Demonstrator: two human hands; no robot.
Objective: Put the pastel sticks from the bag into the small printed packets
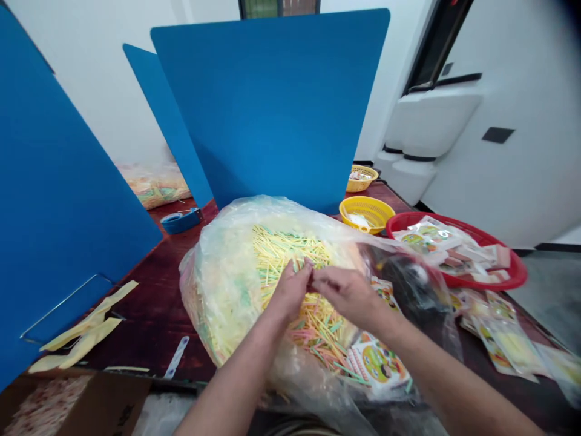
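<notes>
Yellow, green and pink thin sticks (pixel 290 257), item one: loose in a clear plastic bag (pixel 213 290) on the dark red table (pixel 154 315). What do I log for the hands?

Left hand (pixel 289 292) and right hand (pixel 347 293), both over the heap, fingers curled to a pinch, tips meeting. From my feed I cannot tell whether sticks sit between them.

Stock nearby?

Printed cartoon packets (pixel 376 363) just beside the bag, more in a red basket (pixel 517 275), and a yellow basket (pixel 367 201) behind that.

Handling note?

I'd work in small pinches, fingertips only, with the wrists low over the bag. Keep the plastic folded back, so loose sticks don't snag or scatter.
</notes>
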